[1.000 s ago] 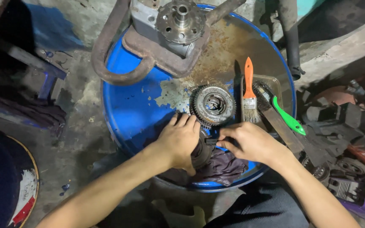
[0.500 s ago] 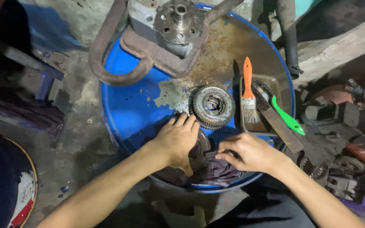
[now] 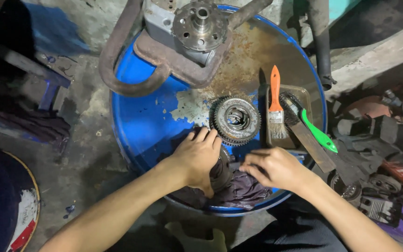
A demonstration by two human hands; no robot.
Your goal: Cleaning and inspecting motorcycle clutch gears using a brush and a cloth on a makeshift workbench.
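My left hand curls over a round dark metal part on the near side of a blue drum top. Only the part's right edge shows past my fingers. My right hand presses a dark purple rag against that part from the right. The rag spreads under both hands to the drum's near rim. A toothed steel gear ring lies flat just beyond my fingertips.
A rusty frame with a grey housing and round hub stands at the drum's far side. A shallow tray holds an orange-handled paintbrush and a green-handled brush. Metal parts litter the floor at right.
My right hand has slid down and left onto the rag beside the round part. The left hand has stayed over the part.
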